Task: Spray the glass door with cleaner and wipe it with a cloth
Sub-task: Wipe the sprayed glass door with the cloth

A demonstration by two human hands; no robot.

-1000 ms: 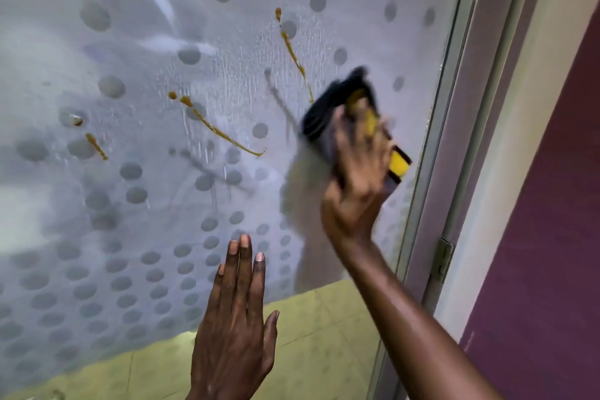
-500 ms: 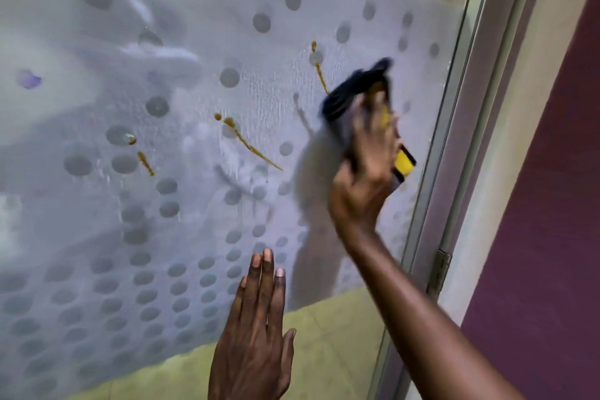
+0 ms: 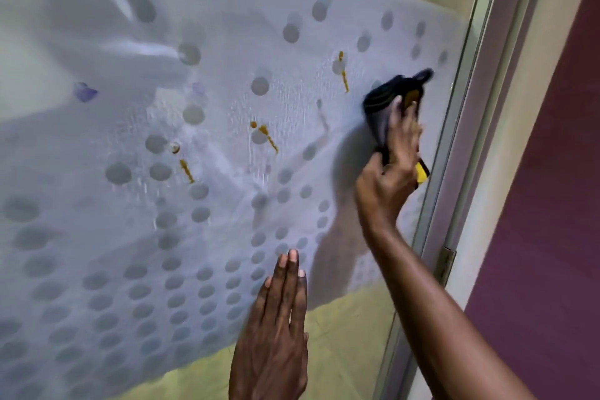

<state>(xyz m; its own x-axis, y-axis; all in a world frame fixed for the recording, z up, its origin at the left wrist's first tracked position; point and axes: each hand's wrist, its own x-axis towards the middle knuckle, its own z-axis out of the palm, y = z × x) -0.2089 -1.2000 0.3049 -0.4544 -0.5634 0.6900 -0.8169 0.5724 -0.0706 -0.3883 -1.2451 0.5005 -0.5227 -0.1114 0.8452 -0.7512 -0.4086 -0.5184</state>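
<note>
Cloth [image 3: 388, 101] — long axis near vertical — pressed on glass door [image 3: 194, 107] by right hand [image 3: 389, 172].

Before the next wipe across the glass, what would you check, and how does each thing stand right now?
1. Cloth gripped in right hand: ok.
2. Cloth flat against glass door: ok.
3. Left hand steadying the door: cannot tell whether it touches.
4. Glass wet with cleaner: ok, droplets show.
5. Yellow-brown streaks gone: not ok, several remain left of the cloth.
6. Path to the streaks clear: ok.
</note>
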